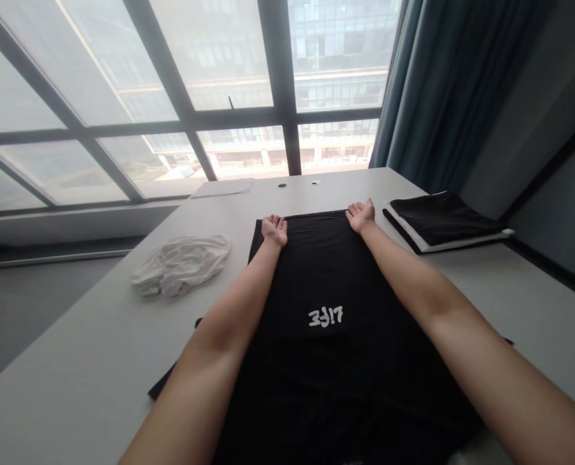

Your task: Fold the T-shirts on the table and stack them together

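Black shirt reads inverted "LIFE", left hand and right hand at its far edge, grips unclear.

Daylight is coming through the windows, glaring white and washing out the buildings outside. The curtain and right-hand wall are sinking into dimness. The shirt is swallowing most detail. The wide lens is stretching the arms towards the lower edges, and slight haze is softening everything.
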The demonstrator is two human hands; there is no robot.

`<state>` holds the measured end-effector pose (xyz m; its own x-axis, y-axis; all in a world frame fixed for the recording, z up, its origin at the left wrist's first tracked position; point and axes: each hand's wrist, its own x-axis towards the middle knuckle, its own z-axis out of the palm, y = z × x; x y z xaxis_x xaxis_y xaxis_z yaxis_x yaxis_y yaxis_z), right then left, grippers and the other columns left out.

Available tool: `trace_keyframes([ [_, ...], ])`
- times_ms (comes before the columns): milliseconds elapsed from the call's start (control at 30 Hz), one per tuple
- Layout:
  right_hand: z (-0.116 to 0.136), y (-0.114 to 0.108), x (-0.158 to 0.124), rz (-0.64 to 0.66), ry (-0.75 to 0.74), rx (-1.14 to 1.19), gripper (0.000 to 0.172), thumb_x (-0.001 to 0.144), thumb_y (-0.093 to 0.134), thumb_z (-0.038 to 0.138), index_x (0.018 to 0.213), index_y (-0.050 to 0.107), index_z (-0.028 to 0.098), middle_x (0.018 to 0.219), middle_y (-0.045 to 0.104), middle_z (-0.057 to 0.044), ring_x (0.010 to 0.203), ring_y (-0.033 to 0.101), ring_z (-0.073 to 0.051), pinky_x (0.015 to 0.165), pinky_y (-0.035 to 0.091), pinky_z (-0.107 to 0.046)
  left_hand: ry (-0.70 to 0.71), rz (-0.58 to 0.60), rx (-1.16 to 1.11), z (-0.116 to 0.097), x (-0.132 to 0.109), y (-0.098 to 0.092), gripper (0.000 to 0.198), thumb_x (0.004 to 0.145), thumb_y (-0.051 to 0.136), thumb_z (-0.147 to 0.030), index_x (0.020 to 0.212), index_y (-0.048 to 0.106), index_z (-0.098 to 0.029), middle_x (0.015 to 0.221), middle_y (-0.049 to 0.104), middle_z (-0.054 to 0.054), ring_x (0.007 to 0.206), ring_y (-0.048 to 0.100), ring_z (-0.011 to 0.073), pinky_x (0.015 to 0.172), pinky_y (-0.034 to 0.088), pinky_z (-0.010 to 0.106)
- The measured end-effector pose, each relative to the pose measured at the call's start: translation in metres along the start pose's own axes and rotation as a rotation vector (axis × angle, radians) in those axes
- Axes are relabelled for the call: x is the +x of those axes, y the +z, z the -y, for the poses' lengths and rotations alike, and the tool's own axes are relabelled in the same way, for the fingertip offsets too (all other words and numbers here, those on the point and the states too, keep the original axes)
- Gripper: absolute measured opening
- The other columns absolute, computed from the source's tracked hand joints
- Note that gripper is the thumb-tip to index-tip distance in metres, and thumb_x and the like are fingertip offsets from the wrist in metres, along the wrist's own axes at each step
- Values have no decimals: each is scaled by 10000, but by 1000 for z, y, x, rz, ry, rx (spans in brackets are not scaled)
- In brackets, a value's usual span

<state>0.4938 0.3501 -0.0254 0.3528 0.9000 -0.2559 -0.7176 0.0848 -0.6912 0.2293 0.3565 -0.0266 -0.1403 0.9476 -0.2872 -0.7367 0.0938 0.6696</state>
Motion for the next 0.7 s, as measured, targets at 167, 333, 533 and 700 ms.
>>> trace_keyframes([
  [167, -64, 38, -15, 247, 190, -18, 501, 1003, 367, 498, 1286, 559, 131, 1391, 555, -204, 1345, 511, -220, 1052, 461, -478, -138, 132, -9, 69, -2, 45, 429, 1066, 303, -398, 1364, 539, -198, 1417, 549, 163, 1300, 568, 226, 1020, 504, 332],
  [333, -34, 5, 10, 61, 128, 33, 516, 1034, 267, 427, 994, 631, 65, 1163, 670, -230, 1155, 641, -181, 923, 524, -444, -140, 67, 14, 32, 18, 27, 483, 1077, 243, -369, 1448, 445, -134, 1488, 464, 212, 1406, 459, 243, 1087, 444, 360],
  [533, 18, -22, 19, -32, 0, 66, 594, 1009, 134, 432, 822, 600, 116, 1012, 695, -143, 1018, 665, -110, 844, 546, -324, 59, -22, 63, -44, 21, -17, 530, 1084, 89, -385, 1494, 365, -195, 1541, 404, 128, 1414, 421, 138, 1054, 440, 234],
  [700, -10, 27, -24, 153, 57, 8, 466, 1026, 304, 490, 963, 646, 179, 1206, 682, -131, 1086, 659, -165, 946, 536, -403, 80, 103, 218, -30, -12, 11, 461, 1073, 181, -330, 1366, 518, -215, 1393, 563, 144, 1236, 603, 179, 950, 533, 287],
])
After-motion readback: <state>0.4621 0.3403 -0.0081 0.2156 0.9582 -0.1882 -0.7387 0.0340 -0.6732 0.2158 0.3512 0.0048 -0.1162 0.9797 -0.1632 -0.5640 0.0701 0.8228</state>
